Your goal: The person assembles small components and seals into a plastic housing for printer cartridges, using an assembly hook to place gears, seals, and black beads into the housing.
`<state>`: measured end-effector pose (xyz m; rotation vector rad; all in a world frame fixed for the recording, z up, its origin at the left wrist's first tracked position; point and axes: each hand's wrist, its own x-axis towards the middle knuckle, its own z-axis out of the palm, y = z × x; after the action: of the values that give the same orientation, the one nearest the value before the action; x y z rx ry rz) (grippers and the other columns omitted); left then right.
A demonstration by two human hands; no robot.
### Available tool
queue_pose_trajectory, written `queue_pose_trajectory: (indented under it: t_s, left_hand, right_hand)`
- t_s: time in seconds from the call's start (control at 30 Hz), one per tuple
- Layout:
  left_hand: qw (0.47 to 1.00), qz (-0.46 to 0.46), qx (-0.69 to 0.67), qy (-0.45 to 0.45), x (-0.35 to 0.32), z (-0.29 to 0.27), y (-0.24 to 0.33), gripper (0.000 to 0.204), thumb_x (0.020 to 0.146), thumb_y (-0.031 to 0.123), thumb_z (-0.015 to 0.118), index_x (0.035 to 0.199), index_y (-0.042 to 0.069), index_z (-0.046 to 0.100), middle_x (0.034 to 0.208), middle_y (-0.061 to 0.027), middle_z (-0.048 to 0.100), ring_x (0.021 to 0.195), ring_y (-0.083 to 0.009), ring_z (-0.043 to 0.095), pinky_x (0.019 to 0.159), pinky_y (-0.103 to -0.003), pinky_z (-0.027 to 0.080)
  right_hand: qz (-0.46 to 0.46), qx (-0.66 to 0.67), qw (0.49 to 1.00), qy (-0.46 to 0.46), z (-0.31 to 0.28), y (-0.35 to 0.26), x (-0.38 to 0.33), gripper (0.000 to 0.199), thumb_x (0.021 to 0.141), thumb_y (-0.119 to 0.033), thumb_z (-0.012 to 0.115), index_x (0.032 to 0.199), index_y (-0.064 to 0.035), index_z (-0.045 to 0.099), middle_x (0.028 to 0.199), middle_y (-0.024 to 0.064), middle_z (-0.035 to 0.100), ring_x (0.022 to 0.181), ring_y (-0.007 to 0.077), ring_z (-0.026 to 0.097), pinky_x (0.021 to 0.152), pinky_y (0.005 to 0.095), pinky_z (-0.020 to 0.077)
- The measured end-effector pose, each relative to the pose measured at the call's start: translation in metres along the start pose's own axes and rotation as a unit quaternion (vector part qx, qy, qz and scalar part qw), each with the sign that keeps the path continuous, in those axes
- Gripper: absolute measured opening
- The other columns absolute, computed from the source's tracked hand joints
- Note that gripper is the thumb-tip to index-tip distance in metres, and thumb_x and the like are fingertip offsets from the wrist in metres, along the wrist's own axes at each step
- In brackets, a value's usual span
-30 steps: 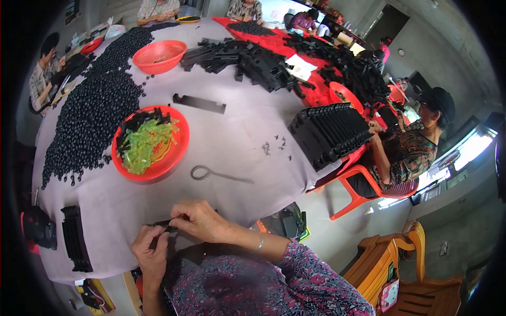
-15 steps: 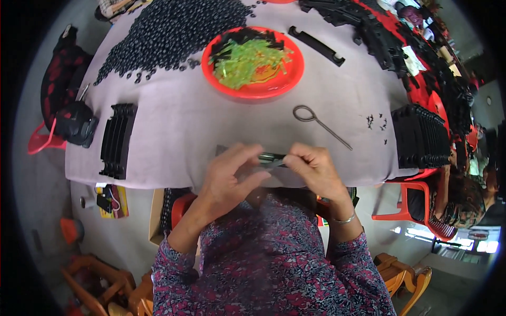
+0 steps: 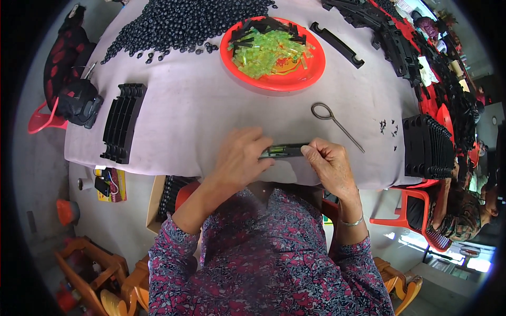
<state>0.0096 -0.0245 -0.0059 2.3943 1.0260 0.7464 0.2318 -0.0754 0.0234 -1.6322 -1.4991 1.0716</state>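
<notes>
Near the table's front edge, my right hand pinches the right end of a slim black plastic bar between thumb and fingers. A small glossy green piece shows in the bar's left part. My left hand is at the bar's left end, its fingers smeared by motion; whether they grip it I cannot tell. Ahead of my hands, a red plate holds a heap of clear yellow-green tubes and some black strips. A metal rod with a ring handle lies beyond my right hand.
Black bars stand in groups at the left and right of the table. A heap of black beads covers the far left. One black bar lies beside the plate. Tiny black bits are scattered at the right. A red chair stands beyond.
The view has shifted, so the tabletop things sit higher and further right. My left hand's fingers have moved up over the bar's left end; my right hand still pinches the other end.
</notes>
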Motion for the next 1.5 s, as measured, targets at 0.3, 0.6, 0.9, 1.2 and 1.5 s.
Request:
queue_pose_trajectory:
  t_s: [0.3, 0.6, 0.9, 1.2, 1.5]
  left_hand:
    - [0.998, -0.017, -0.025, 0.049, -0.005, 0.014, 0.006, 0.035, 0.065, 0.020, 0.083, 0.091, 0.003, 0.067, 0.081, -0.0105, 0.050, 0.077, -0.0304, 0.056, 0.064, -0.042, 0.045]
    - [0.996, -0.028, -0.073, 0.040, -0.009, 0.012, 0.000, 0.037, 0.065, 0.017, 0.082, 0.095, 0.003, 0.066, 0.082, -0.0106, 0.050, 0.077, -0.0306, 0.055, 0.067, -0.042, 0.044]
    - [0.995, -0.044, -0.084, 0.037, -0.010, 0.015, 0.000, 0.036, 0.065, 0.017, 0.082, 0.094, 0.004, 0.064, 0.084, -0.0104, 0.050, 0.079, -0.0311, 0.055, 0.068, -0.042, 0.044]
    - [0.995, -0.032, -0.085, 0.046, -0.010, 0.016, -0.002, 0.036, 0.064, 0.017, 0.082, 0.092, 0.004, 0.063, 0.086, -0.0108, 0.050, 0.081, -0.0325, 0.056, 0.070, -0.043, 0.044]
    - [0.994, -0.059, -0.086, 0.017, -0.010, 0.013, 0.001, 0.032, 0.064, 0.012, 0.082, 0.088, 0.007, 0.060, 0.090, -0.0092, 0.052, 0.091, -0.0316, 0.057, 0.075, -0.045, 0.046]
  right_hand:
    - [-0.027, -0.057, 0.997, -0.040, 0.012, 0.001, 0.011, 0.036, 0.096, -0.018, 0.063, 0.067, -0.0019, 0.050, 0.055, -0.0027, 0.039, 0.053, 0.0047, 0.035, 0.045, 0.0275, 0.0274]
    - [-0.014, -0.130, 0.991, -0.028, 0.017, -0.014, 0.016, 0.034, 0.094, -0.018, 0.065, 0.068, 0.0013, 0.053, 0.053, 0.0019, 0.036, 0.051, 0.0072, 0.033, 0.045, 0.0315, 0.0275]
    - [-0.042, -0.196, 0.980, 0.012, 0.023, -0.011, 0.018, 0.033, 0.091, -0.016, 0.066, 0.066, 0.0023, 0.056, 0.048, 0.0036, 0.039, 0.047, 0.0087, 0.035, 0.044, 0.0316, 0.0284]
    - [0.019, -0.128, 0.991, -0.035, 0.014, -0.013, 0.022, 0.036, 0.090, -0.015, 0.067, 0.064, 0.0016, 0.051, 0.053, -0.0005, 0.036, 0.052, 0.0062, 0.030, 0.045, 0.0310, 0.0240]
    - [-0.004, -0.139, 0.990, -0.032, 0.015, -0.010, 0.022, 0.034, 0.091, -0.014, 0.067, 0.064, 0.0005, 0.051, 0.054, -0.0033, 0.035, 0.053, 0.0051, 0.030, 0.045, 0.0293, 0.0229]
